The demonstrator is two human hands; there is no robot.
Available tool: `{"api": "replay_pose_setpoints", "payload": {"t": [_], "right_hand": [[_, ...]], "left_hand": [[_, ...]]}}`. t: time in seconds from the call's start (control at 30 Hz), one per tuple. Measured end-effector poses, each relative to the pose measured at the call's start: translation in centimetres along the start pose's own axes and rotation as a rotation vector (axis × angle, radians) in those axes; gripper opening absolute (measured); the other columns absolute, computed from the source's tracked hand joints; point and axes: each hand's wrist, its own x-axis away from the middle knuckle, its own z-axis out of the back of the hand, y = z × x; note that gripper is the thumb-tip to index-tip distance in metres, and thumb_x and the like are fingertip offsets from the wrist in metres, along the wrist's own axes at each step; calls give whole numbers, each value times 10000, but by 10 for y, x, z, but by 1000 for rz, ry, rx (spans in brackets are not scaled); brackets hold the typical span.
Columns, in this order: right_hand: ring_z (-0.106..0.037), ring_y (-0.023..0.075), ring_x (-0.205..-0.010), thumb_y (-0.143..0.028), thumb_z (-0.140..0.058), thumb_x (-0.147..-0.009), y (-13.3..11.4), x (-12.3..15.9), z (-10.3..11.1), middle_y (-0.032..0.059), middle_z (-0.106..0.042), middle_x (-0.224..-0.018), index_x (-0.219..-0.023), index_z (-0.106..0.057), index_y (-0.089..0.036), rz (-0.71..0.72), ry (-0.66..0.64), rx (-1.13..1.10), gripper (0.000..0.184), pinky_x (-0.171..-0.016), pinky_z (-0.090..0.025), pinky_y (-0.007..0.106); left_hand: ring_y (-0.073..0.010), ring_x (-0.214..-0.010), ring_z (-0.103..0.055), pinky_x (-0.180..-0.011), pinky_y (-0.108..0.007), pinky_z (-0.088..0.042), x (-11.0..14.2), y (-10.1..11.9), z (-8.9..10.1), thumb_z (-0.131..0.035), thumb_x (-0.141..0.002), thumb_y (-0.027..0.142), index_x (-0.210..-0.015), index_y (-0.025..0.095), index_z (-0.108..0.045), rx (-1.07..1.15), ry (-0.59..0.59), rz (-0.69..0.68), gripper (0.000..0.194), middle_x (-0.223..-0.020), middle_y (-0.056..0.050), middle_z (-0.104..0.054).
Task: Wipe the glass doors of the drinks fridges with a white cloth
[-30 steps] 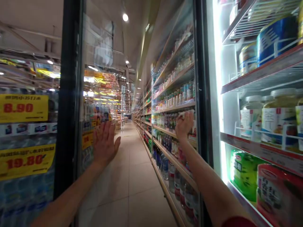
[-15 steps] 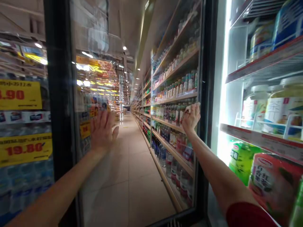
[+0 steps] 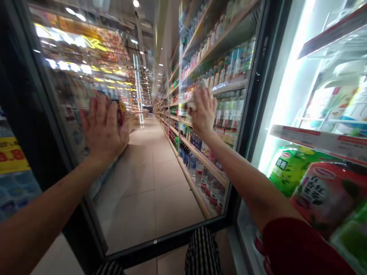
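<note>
An open glass fridge door with a black frame stands in front of me. My left hand lies flat on the glass with fingers stretched upward. My right hand presses a small white cloth against the glass, higher up and right of centre. Through the pane I see a shop aisle with shelves of bottles.
To the right, the lit fridge interior holds a green bottle, a red-labelled bottle and a price-strip shelf. Yellow price tags sit on the fridge at left. Striped trouser legs show below.
The view tilted down and closer to the door. My right hand with the cloth slid left across the glass, away from the frame. My left hand stayed flat on the glass.
</note>
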Motion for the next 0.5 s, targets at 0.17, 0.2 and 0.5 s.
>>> {"api": "replay_pose_setpoints", "payload": {"t": [0.17,0.2,0.5], "right_hand": [[-85,151,-1400,-254,-315,-886,-56,33,-6,-22,-301,-1465,-1351,-355,-292,328,-159,-61,469,-1135,-119,448],[-77,166,-1402,-242,-294,-888,-54,32,-6,-4,-298,-1468,-1358,-351,-274,205,-106,-48,474,-1129,-119,478],[-167,163,-1380,-262,-269,-887,-81,54,-7,-19,-417,-1407,-1309,-428,-245,272,-90,-104,451,-1128,-124,419]], "left_hand": [[-252,-1383,-105,-1095,-508,-64,0,-1,1,-498,-782,362,-1373,152,-297,4,-25,19,659,-1484,-118,-205],[-253,-1383,-103,-1096,-507,-61,-1,0,1,-503,-779,361,-1373,151,-296,4,-33,24,663,-1485,-117,-201],[-243,-1381,-117,-1101,-498,-67,1,7,7,-478,-828,373,-1362,151,-310,-2,-22,17,602,-1481,-110,-217]]}}
